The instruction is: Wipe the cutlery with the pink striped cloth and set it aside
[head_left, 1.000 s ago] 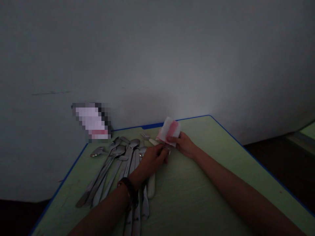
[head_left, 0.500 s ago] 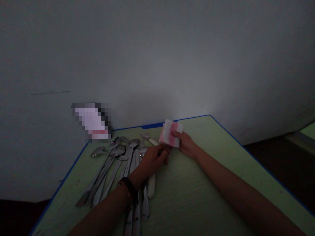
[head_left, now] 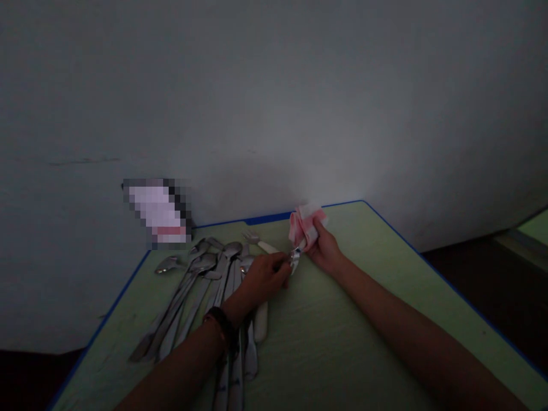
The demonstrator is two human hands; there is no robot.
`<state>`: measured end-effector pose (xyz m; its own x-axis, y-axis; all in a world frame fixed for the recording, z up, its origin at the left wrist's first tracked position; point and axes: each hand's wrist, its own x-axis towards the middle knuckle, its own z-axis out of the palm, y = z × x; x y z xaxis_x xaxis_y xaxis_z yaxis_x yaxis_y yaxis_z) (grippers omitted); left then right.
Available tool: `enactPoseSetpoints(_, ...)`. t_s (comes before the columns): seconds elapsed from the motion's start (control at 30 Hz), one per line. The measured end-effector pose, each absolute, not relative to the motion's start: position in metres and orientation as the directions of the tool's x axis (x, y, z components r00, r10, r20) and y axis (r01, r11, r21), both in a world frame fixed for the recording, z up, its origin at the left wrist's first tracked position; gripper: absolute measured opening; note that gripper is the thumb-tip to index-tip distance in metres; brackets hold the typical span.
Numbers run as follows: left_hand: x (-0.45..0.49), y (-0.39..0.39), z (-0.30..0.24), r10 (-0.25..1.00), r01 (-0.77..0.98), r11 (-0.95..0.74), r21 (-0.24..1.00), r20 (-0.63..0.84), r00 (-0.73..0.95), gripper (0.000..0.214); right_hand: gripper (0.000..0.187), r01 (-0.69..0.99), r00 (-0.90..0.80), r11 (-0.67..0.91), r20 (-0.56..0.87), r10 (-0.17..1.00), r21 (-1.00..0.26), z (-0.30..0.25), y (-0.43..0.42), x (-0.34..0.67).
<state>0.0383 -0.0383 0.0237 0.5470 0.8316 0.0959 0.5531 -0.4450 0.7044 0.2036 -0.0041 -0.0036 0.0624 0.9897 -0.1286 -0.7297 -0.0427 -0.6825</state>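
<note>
My right hand is closed around a folded pink-and-white cloth, thumb on top. A small fork with a shiny metal head and a pale handle runs between my hands. Its handle end goes into the cloth, and the fingers of my left hand pinch the metal end. Part of the fork is hidden by the fingers and the cloth. Just beyond my left hand lies another fork with a cream handle. Spoons and other metal cutlery lie in a loose heap beside and under my left forearm.
The light green table has a blue edge and stands against a grey wall. A phone-like object, blurred out, leans on the wall at the back left. A single spoon head sticks out at the heap's left.
The cloth has shifted slightly right and now looks crumpled rather than flat. More of the fork's metal head shows between my hands. The cutlery heap stays as it was.
</note>
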Motion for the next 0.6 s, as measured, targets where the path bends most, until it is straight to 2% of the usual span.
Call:
enactPoseSetpoints(0.27, 0.037, -0.041, 0.025, 0.846, 0.538, -0.440, 0.719, 0.130, 0.518, 0.029, 0.031, -0.699, 0.073, -0.003, -0.075, 0.995, -0.715, -0.006, -0.002, 0.208)
enactPoseSetpoints(0.43, 0.035, -0.037, 0.024, 0.943, 0.529, -0.323, 0.785, 0.217, 0.253, 0.037, 0.030, -0.675, -0.027, -0.025, -0.010, 1.000, -0.737, -0.002, -0.006, 0.207)
enactPoseSetpoints(0.6, 0.035, -0.030, 0.022, 0.972, 0.286, -0.231, 0.930, 0.236, 0.019, 0.024, 0.038, -0.597, -0.066, -0.008, 0.040, 0.997, -0.802, -0.002, -0.012, 0.200)
